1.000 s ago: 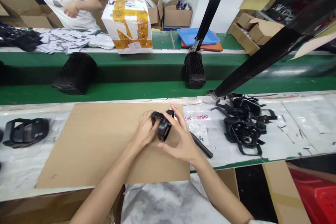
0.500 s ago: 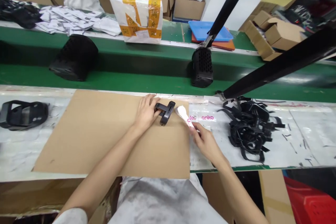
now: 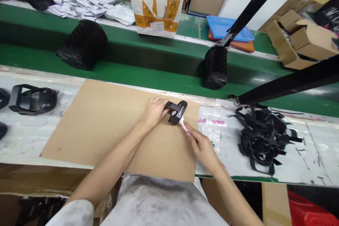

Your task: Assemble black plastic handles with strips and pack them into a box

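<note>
Both hands on black clip point(image 3: 176, 111); left hand point(image 3: 154, 111) pinching; right hand point(image 3: 201, 145) beside.

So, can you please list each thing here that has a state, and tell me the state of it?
Left hand: closed on the small black plastic part, pressing it on the cardboard sheet.
Right hand: pinching a white tool against that part.
Pile of black parts: loose, tangled.
Black frame: lying flat.
Taped white box: sealed.
Cardboard box: open.
</note>
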Demonstrator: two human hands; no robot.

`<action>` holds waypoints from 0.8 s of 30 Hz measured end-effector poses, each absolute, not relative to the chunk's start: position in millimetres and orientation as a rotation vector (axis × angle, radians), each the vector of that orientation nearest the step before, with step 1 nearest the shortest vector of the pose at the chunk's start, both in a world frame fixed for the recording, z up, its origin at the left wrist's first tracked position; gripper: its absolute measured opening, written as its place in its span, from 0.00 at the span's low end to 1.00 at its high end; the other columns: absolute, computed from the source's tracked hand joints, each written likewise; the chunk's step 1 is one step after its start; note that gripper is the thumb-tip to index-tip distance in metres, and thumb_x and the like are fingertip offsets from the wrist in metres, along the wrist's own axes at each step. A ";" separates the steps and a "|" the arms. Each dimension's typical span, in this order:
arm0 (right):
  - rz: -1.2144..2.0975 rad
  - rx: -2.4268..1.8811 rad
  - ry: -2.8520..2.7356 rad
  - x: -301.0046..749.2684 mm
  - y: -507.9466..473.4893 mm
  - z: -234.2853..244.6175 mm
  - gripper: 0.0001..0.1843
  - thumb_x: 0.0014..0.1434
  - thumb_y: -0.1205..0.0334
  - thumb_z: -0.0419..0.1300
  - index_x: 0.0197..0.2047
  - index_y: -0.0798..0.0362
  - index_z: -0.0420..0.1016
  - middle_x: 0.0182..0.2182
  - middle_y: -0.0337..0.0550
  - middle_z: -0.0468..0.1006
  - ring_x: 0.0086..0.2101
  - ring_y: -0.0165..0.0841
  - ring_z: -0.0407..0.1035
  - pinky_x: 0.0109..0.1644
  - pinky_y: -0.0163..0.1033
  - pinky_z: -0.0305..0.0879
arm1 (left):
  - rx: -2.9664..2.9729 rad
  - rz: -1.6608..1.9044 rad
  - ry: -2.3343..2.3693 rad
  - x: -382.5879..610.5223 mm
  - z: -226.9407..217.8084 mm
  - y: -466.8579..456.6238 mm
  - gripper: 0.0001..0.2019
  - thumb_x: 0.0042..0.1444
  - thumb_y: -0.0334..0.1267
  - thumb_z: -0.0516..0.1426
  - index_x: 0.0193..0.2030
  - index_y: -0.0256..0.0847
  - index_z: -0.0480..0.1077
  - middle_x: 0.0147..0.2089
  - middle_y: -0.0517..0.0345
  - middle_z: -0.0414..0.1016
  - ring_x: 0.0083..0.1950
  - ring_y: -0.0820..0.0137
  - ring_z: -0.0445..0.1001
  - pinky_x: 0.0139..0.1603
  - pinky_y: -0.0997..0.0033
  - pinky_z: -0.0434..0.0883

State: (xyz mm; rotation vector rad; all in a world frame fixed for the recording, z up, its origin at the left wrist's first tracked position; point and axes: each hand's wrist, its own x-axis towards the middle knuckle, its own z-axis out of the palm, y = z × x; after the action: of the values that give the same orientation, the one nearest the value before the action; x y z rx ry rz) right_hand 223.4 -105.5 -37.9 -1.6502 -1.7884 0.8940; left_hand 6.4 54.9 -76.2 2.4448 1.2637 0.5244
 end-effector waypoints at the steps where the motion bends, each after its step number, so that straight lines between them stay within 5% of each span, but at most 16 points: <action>1: 0.885 -1.646 -1.802 223.9 -105.7 -37.6 0.27 0.78 0.59 0.49 0.76 0.47 0.67 0.45 0.48 0.85 0.41 0.39 0.79 0.48 0.42 0.76 | 2.448 0.539 1.274 6.7 -76.2 54.4 0.07 0.69 0.36 0.58 0.50 0.42 0.76 0.47 0.49 0.80 0.51 0.54 0.74 0.52 0.55 0.68; 8: 0.789 -1.661 -1.806 226.1 -111.1 -44.6 0.27 0.77 0.62 0.50 0.76 0.50 0.67 0.39 0.47 0.83 0.38 0.38 0.78 0.45 0.40 0.76 | 2.426 0.773 1.316 9.9 -74.8 52.2 0.13 0.67 0.37 0.61 0.57 0.44 0.77 0.68 0.43 0.70 0.70 0.50 0.65 0.71 0.45 0.64; 24: 0.760 -1.737 -1.831 224.0 -105.0 -37.6 0.26 0.77 0.58 0.52 0.73 0.51 0.71 0.39 0.48 0.85 0.34 0.36 0.77 0.43 0.39 0.77 | 2.417 0.704 1.278 9.0 -75.7 52.8 0.14 0.66 0.34 0.61 0.58 0.45 0.78 0.72 0.44 0.67 0.77 0.49 0.60 0.80 0.37 0.55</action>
State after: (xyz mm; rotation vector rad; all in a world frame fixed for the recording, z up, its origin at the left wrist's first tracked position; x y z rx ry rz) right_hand 224.0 -105.0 -37.6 -1.7367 -1.8308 0.7600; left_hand 9.0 52.8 -75.7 2.4165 1.2776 0.7035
